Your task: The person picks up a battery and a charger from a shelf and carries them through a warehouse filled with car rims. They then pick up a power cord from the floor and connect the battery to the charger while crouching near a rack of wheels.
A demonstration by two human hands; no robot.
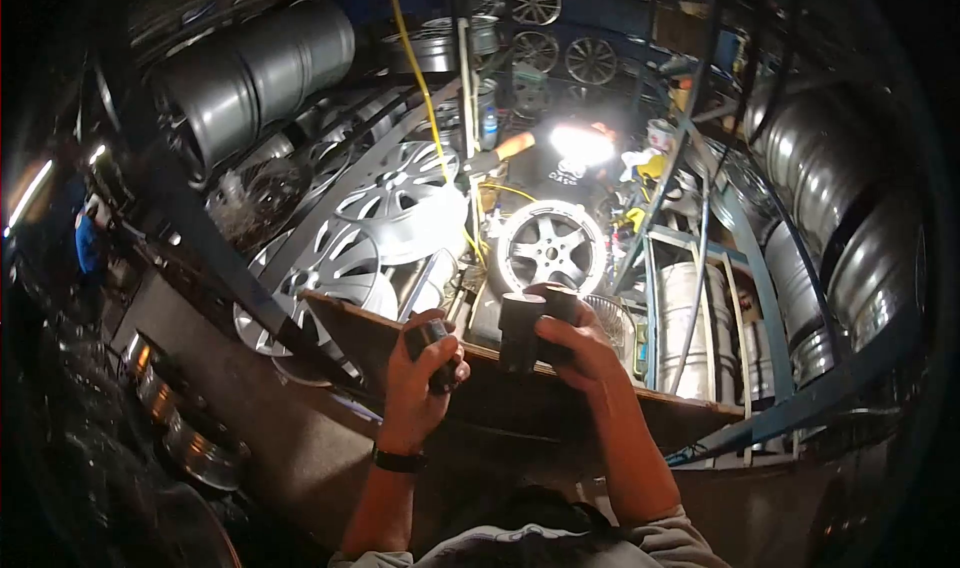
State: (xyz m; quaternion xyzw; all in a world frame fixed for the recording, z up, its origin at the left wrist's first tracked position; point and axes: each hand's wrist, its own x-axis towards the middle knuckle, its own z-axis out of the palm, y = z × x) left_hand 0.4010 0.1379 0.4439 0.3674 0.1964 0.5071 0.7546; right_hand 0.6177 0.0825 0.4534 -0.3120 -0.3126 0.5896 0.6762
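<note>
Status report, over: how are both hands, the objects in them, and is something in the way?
Left hand closed on small dark object. Right hand gripping dark cylindrical item, one piece or two unclear. Wooden board ahead, alloy wheel beyond.

Left hand [415, 366], with a small block [430, 336] in it, lies left of the right hand [583, 346], which holds two cylinders [521, 330]. Both are before a wooden board [348, 325]. Beyond the board sits an alloy wheel [550, 250]. Flat-lying rims [328, 268] are to its left; stacked barrels [697, 318] are to its right, behind frame bars [649, 313]. A bottle [489, 128] stands behind the wheel, to the left.
</note>
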